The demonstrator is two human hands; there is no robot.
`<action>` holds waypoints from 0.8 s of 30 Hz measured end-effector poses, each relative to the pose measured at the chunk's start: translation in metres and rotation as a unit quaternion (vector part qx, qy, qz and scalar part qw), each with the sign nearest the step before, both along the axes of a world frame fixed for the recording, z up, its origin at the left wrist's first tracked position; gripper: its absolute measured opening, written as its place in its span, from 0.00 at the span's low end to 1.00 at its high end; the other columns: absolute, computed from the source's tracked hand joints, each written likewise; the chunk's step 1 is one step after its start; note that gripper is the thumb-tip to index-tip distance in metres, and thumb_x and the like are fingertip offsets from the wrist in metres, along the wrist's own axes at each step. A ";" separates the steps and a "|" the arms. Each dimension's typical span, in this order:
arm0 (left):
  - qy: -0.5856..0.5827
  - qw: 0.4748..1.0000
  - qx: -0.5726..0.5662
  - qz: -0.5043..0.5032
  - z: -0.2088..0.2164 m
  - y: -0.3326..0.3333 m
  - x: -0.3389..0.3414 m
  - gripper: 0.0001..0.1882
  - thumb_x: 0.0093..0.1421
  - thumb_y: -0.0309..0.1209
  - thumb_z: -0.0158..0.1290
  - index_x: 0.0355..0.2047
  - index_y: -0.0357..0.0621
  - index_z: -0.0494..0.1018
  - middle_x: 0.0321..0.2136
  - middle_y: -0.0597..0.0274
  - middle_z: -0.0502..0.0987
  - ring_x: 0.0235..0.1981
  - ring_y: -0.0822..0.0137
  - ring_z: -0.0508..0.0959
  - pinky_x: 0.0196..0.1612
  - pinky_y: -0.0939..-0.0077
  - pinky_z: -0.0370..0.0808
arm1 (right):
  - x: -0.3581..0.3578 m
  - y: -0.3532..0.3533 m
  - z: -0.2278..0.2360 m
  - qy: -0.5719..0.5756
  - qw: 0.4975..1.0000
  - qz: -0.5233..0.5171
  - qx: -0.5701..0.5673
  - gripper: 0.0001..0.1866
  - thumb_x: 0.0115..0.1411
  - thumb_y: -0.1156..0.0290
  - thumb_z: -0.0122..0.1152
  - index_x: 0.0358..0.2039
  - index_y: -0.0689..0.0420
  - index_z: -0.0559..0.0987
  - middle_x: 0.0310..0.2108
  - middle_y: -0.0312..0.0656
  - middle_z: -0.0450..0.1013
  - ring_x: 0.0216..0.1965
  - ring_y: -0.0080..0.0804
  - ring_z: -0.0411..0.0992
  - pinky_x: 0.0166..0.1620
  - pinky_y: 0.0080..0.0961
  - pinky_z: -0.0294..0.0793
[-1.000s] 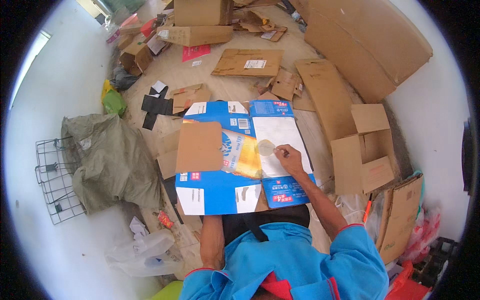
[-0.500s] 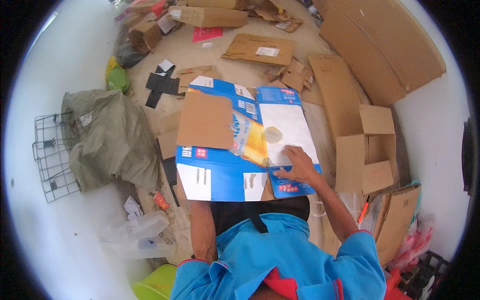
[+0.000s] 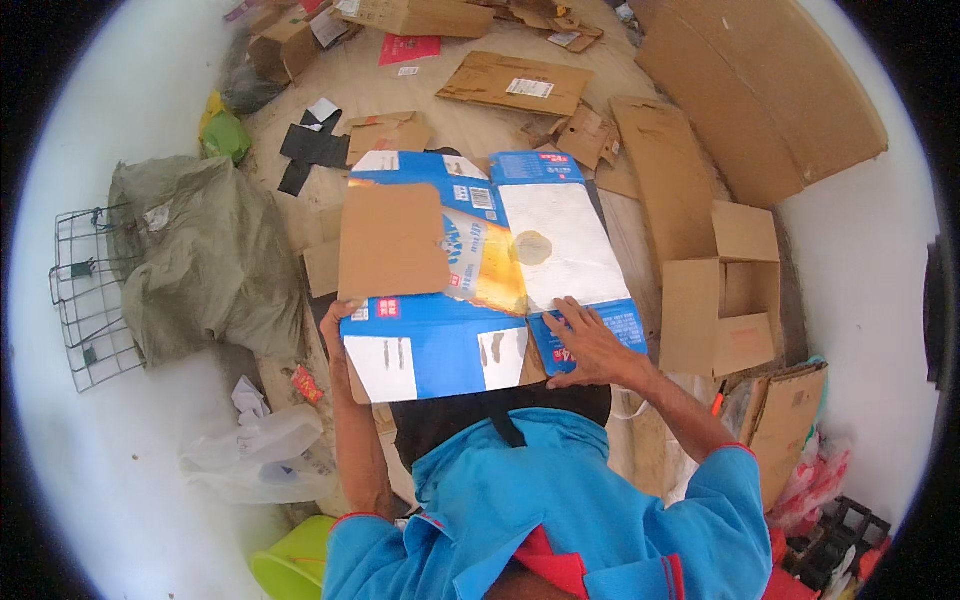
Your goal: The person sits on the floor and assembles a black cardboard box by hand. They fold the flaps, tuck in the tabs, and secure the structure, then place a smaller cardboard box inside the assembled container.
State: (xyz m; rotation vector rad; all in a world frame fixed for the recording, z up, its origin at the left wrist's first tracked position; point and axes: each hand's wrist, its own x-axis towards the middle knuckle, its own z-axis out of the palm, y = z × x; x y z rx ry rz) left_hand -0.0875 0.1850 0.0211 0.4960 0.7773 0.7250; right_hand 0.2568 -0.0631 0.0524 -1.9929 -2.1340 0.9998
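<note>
Before me lies a flattened blue beer carton [image 3: 450,372] with white panels and a printed picture of golden beer. A plain brown cardboard flap [image 3: 392,240] covers part of its left half. My left hand [image 3: 338,322] grips the carton's left edge near its front corner; some of its fingers are hidden by the cardboard. On the lower right panel rests my right hand [image 3: 592,347], fingers spread flat on the blue print just below the white area. The carton is over my lap, its front edge toward my body.
Brown cardboard sheets [image 3: 515,82] lie scattered on the floor ahead. An opened box [image 3: 690,310] and large leaning cardboard [image 3: 760,100] stand to the right. At left are a grey-green sack [image 3: 205,265], a wire rack [image 3: 90,300] and a lime-green tub [image 3: 292,560].
My left hand has come out from under the carton to its left edge. The carton has shifted slightly left, and my right hand has slid from the white panel toward the blue strip.
</note>
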 end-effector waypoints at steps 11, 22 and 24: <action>-0.011 1.000 0.002 -0.019 -0.053 0.001 -0.017 0.28 0.50 0.36 0.52 0.48 0.26 0.69 0.32 0.44 0.81 0.26 0.55 0.82 0.31 0.65 0.82 | 0.018 -0.008 0.011 -0.026 0.989 -0.044 0.138 0.40 0.46 0.65 0.71 0.59 0.62 0.66 0.63 0.54 0.59 0.64 0.53 0.58 0.64 0.43 0.61; 0.337 0.916 0.214 -0.051 -0.021 -0.004 -0.025 0.22 0.56 0.32 0.58 0.47 0.28 0.72 0.42 0.48 0.78 0.42 0.62 0.79 0.46 0.72 0.76 | 0.003 0.008 0.085 -0.050 0.935 -0.115 0.332 0.22 0.48 0.80 0.60 0.47 0.59 0.76 0.39 0.50 0.78 0.39 0.47 0.77 0.40 0.38 0.78; 0.336 0.863 0.377 0.024 0.021 -0.007 -0.010 0.31 0.57 0.34 0.61 0.56 0.29 0.66 0.52 0.44 0.72 0.51 0.59 0.74 0.53 0.66 0.71 | -0.003 0.014 0.092 -0.058 0.951 -0.114 0.281 0.22 0.49 0.80 0.61 0.47 0.58 0.77 0.41 0.51 0.78 0.40 0.49 0.77 0.43 0.38 0.77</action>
